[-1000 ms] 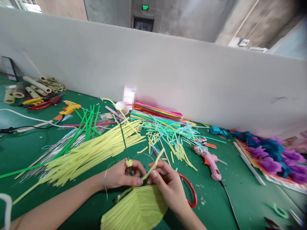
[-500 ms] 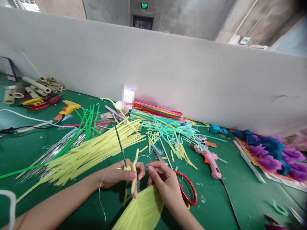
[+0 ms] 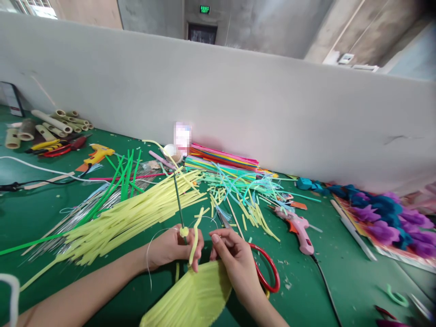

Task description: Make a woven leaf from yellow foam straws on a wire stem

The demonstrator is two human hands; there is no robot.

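Head view: the left hand [image 3: 172, 250] was closed round a dark green stem [image 3: 178, 195], its thumb and fingers pressed together just below a small yellow knob [image 3: 184, 232]. The stem's long axis rose away from the person, leaning slightly left. A short yellow strip [image 3: 195, 238] stood by the left fingertips, nearly parallel to the stem but on its right, so it lay between the two hands, nearer the left one. The right hand [image 3: 235, 263] was just across a narrow gap, thumb and forefinger bent towards each other; whether they pinched anything could not be told. Below both hands lay a pleated yellow leaf [image 3: 190, 295], its upper edge close to the fingers and its lower end cut off by the frame. The stem's lower end was hidden by the left hand, a thin wire [image 3: 149, 254] was hard to follow, and the right hand partly covered the red-handled scissors [image 3: 272, 268] on the desk [image 3: 313, 290].
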